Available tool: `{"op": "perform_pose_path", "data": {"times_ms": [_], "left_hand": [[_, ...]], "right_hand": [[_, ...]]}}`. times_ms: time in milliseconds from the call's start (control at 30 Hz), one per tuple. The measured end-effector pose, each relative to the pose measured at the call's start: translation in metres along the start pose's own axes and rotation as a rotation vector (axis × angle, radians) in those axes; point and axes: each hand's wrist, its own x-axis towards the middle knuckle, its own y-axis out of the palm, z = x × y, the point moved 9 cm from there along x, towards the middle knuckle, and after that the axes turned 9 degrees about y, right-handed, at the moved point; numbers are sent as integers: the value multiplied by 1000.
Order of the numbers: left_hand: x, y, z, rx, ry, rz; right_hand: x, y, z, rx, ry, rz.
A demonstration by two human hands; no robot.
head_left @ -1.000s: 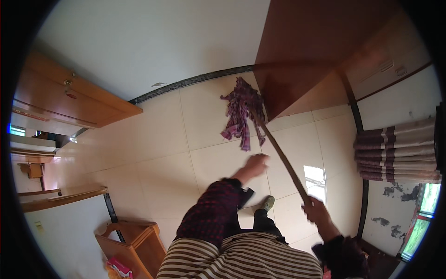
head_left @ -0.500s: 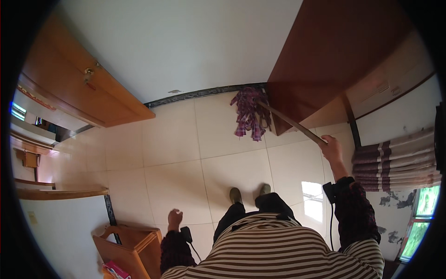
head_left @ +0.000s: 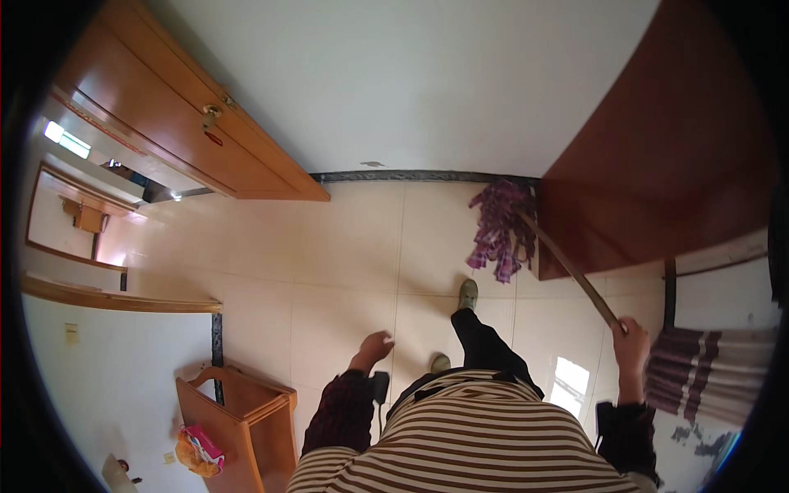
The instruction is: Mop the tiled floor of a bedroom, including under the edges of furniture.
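My right hand is wrapped round the wooden handle of a mop. The handle slants away to the far left, down to a mop head of purple plaid cloth strips. Those strips lie on the tiled floor against the dark baseboard, beside the corner of a tall reddish-brown cabinet. My left hand hangs above the floor in front of my body, its fingers loosely curled and apart, holding nothing.
An orange wooden door stands open at the far left. Near left is a wooden stand with a pink-and-orange packet on it. A striped curtain hangs at the right. Pale tiles cover the floor.
One foot has stepped forward toward the mop head. My left hand has swung forward and inward. The view has shifted left, and the mop head still lies by the wall and cabinet.
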Motion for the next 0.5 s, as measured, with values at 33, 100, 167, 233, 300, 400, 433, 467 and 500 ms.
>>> {"op": "perform_pose_path", "data": {"times_ms": [33,100,167,233,300,400,433,467,500], "left_hand": [[30,-12,-23,-13,40,3],[95,-29,-94,-7,112,85],[147,-38,-159,14,309,64],[192,-43,-279,-51,501,232],[226,-27,-326,-41,510,231],[240,-23,-456,-179,735,432],[239,-23,-488,-183,839,415],[237,-17,-514,-186,942,396],[236,-7,-535,-131,1040,379]], "right_hand": [[3,-3,6,-4,25,24],[7,-13,8,34,55,37],[17,-23,15,81,28,25],[26,-28,5,77,67,21],[44,-34,18,104,32,32],[64,-41,18,123,93,88],[70,-42,20,105,114,111],[73,-42,23,87,134,134],[77,-44,30,81,134,135]]}}
